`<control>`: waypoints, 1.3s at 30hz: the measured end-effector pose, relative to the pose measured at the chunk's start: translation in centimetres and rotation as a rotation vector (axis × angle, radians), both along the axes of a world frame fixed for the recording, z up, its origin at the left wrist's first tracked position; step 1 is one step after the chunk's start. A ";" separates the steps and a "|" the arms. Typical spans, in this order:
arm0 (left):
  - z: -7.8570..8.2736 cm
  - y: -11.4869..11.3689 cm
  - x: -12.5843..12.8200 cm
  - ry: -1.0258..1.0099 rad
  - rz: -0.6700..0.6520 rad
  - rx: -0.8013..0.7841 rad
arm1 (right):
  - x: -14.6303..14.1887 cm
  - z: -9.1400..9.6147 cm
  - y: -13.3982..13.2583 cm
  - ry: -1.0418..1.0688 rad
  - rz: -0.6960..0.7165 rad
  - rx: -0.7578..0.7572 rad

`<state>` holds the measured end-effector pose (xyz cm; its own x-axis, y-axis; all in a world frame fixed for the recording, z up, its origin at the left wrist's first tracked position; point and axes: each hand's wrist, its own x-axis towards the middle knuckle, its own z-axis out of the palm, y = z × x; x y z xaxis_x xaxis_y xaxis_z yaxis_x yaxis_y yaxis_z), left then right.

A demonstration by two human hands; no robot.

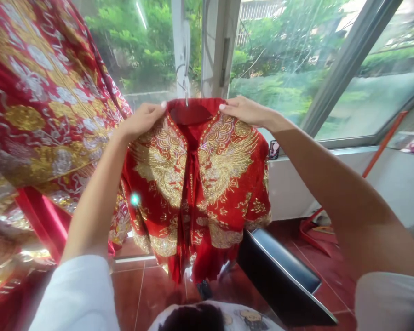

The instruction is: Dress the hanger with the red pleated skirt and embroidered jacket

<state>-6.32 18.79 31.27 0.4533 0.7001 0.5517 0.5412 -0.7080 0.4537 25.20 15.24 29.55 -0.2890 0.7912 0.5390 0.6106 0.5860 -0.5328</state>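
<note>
A red jacket (224, 207) with gold embroidery hangs upright in front of me, its front facing my way. A metal hanger (186, 94) shows its hook above the collar. At the jacket's left shoulder, beside the collar, my left hand (146, 118) grips the cloth with its thumb on top. My right hand (243, 110) pinches the opposite shoulder near the collar, thumb pointing inward. Red ties dangle down the middle of the front opening. What the hook hangs from cannot be made out clearly.
Large embroidered red and gold garments (48, 105) fill the left side. Below right of the jacket stands a black chair (279, 271). A red dustpan (317, 232) lies by the wall, with a red pole above it. Windows (279, 69) span the back, and a phone-like object (273, 149) rests near the sill.
</note>
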 end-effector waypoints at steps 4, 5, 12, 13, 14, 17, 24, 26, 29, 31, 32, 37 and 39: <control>-1.5 0.9 -5.7 0.186 0.016 -0.195 | 3.3 -1.5 -1.2 -0.010 0.123 -0.353; -2.3 0.8 -6.6 0.178 0.040 -0.205 | 3.8 -2.2 -1.6 0.022 0.126 -0.375; -8.6 -3.4 -2.0 -0.111 0.641 0.246 | 1.0 -7.2 -4.0 0.043 -0.439 0.249; -9.2 -4.0 -0.9 -0.136 0.713 0.302 | 0.2 -7.6 -4.2 0.019 -0.549 0.310; -9.8 -4.5 0.1 -0.159 0.752 0.343 | -0.5 -8.1 -4.5 0.007 -0.628 0.355; -13.2 -6.0 2.4 -0.190 0.761 0.440 | -3.4 -11.3 -5.4 0.025 -0.741 0.515; -31.0 -9.0 4.7 -0.016 0.704 0.216 | -10.4 -26.3 -7.8 -0.111 -0.801 0.411; -34.1 -9.3 3.6 -0.053 0.749 0.211 | -10.1 -28.8 -8.0 0.010 -0.821 0.413; -35.3 -10.0 1.6 -0.114 0.720 0.239 | -8.3 -29.9 -8.3 0.231 -0.842 0.359; -34.7 -11.1 1.0 -0.130 0.676 0.174 | -7.5 -29.1 -9.2 0.362 -0.863 0.270; -34.3 -12.0 1.1 -0.143 0.663 0.126 | -7.4 -28.2 -9.9 0.424 -0.842 0.234; -31.9 -19.5 3.8 -0.230 0.446 0.029 | -10.6 -22.0 -15.9 0.539 -0.451 0.248; -31.3 -21.7 5.1 -0.215 0.342 0.078 | -12.4 -20.4 -17.4 0.551 -0.439 0.257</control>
<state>-1.27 -2.87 -0.06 0.0699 0.7429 0.6657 0.6501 -0.5401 0.5345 12.83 -2.19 9.14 0.3900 0.6008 0.6979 0.5013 0.4972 -0.7082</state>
